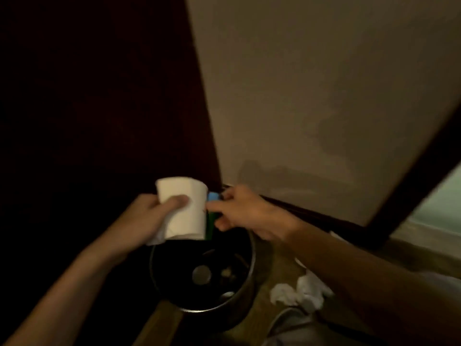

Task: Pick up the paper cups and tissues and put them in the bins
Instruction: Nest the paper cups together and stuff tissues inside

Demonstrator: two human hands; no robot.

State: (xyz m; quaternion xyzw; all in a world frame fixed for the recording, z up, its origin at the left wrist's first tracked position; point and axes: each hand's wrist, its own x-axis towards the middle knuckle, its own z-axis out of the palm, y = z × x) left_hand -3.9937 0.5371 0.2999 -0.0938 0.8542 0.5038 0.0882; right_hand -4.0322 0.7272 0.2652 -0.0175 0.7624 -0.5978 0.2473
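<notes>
Left hand [149,217] around tapered paper cup [185,208]

left hand [152,216] grips paper cup [187,208] | right hand [245,212] pinches green object [210,224]

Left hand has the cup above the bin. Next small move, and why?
Probably release the paper cup: the left hand grips it with a tissue above the bin. The right hand pinches a blue-green item; more tissues lie beside the bin.

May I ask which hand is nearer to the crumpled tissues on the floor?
Right. The right hand, pinching a blue-green item, hangs over the bin on the side of the crumpled tissues; the left hand, gripping the paper cup, is over the opposite side.
</notes>
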